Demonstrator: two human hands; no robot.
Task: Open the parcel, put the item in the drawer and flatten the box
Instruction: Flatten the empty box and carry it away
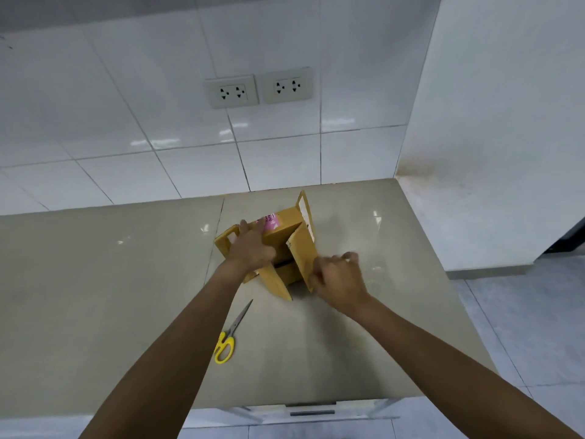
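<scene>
I am viewing yellow-handled scissors (pixel 226 337) lying nearest on the beige countertop (pixel 95 280), my left hand (pixel 251 247) pressing flat on the opened cardboard box (pixel 285 245), my right hand (pixel 337 275) pinching its side flap, white tiled wall (pixel 158 122) with two sockets (pixel 258 90) standing behind.

scissors (pixel 230 332): yellow handles, closed, lying on counter
counter (pixel 95 280): beige, glossy
sockets (pixel 258 87): two double plates side by side on wall
wall (pixel 126 106): white tiles

A single head-worn wide-angle view is given, aimed forward and down over the desk (pixel 126 280) from close above, toward a tiled wall (pixel 158 106).
</scene>
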